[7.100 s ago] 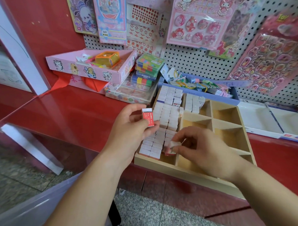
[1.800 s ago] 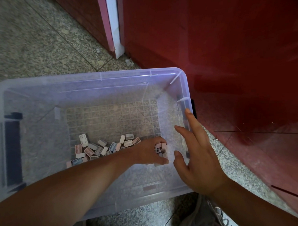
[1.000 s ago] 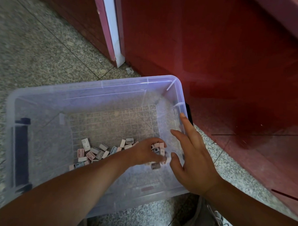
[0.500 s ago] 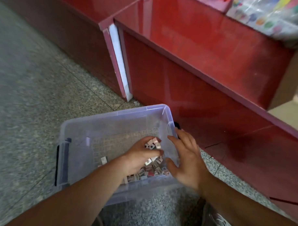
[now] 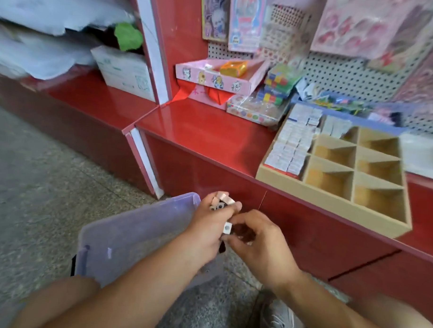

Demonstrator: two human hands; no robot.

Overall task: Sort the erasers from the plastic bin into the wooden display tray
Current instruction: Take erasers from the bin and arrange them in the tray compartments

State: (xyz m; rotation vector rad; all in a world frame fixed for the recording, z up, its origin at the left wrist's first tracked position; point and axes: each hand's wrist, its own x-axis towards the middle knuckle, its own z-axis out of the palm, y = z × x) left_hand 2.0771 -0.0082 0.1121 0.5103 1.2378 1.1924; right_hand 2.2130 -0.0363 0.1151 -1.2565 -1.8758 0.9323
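Note:
My left hand [image 5: 209,227] grips a handful of small erasers [image 5: 221,202], with several sticking out above the fingers. My right hand [image 5: 259,241] is right beside it, its fingers curled round one white eraser [image 5: 227,228] between the two hands. Both hands hang in front of the red counter, above the right end of the clear plastic bin [image 5: 134,234] on the floor. The wooden display tray [image 5: 320,192] sits on the counter up to the right. Its left column is packed with rows of white erasers [image 5: 294,142], and the other compartments look bare.
The red counter [image 5: 207,129] runs along the front, with a pink box [image 5: 213,75], stacked colourful packs [image 5: 277,87] and a pegboard of sticker sheets behind. A white carton [image 5: 125,70] stands on the left shelf. Speckled stone floor [image 5: 38,182] lies to the left; a shoe [image 5: 278,318] below.
My left hand has lifted out of the bin with a handful of erasers. My right hand has left the bin's rim and closed in on the left. The view has swung up to the counter.

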